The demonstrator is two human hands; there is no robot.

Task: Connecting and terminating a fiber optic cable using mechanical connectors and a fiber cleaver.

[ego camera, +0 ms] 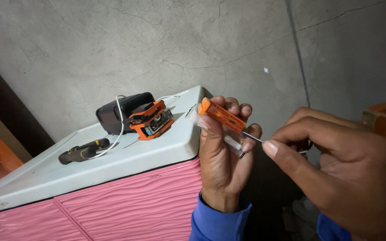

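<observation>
My right hand is nearest, pinched on a thin grey pin or fibre whose tip meets the small orange clip tool lying at nine o'clock from it. My left hand is clamped around that tool, its long axis running from ten to four o'clock, orange end up-left. Beyond, at ten o'clock on the white surface, sits what I take to be an orange cleaver.

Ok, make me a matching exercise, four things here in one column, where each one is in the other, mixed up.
1. small orange and clear plastic tool
2. thin white cable
3. black and yellow handled tool
4. black pouch

A. against the grey wall
B. lying near the cabinet top's front edge
C. in the left hand
D. trailing across the white cabinet top

Pairs: 1-C, 2-D, 3-B, 4-A
</observation>
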